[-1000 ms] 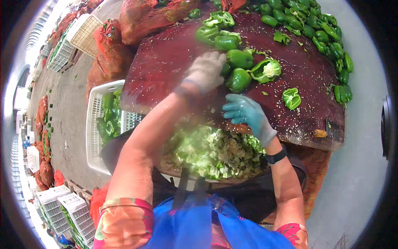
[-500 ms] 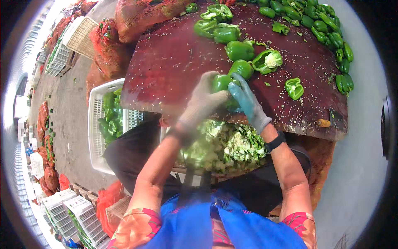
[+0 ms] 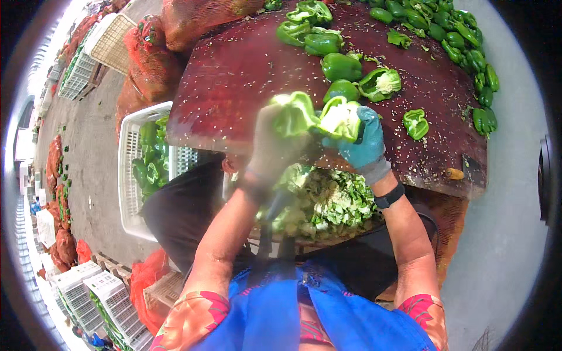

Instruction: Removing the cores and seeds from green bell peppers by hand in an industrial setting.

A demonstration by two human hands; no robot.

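Observation:
Over the near edge of the dark red table (image 3: 228, 82), two opened pepper halves are held side by side, hollow insides showing. My left hand (image 3: 270, 140), in a pale glove and partly blurred, is closed on the left half of the green bell pepper (image 3: 294, 116). Closed round the other pepper half (image 3: 341, 119), with its pale seed core, is my right hand (image 3: 366, 140) in a teal and grey glove. Just beyond lie a whole green pepper (image 3: 342, 90) and a cut half with its core (image 3: 380, 85). Below my hands is a heap of pepper cores and scraps (image 3: 333, 202).
A white crate (image 3: 126, 169) with green peppers stands left of my legs. Many whole peppers (image 3: 462, 35) are piled along the table's far right edge. A wooden-handled knife (image 3: 455, 174) lies at the near right corner. Red mesh sacks (image 3: 153, 70) stand at the left.
The pepper, whole-looking between my hands before, is now in two halves. My hands have drawn slightly apart and turned the insides up.

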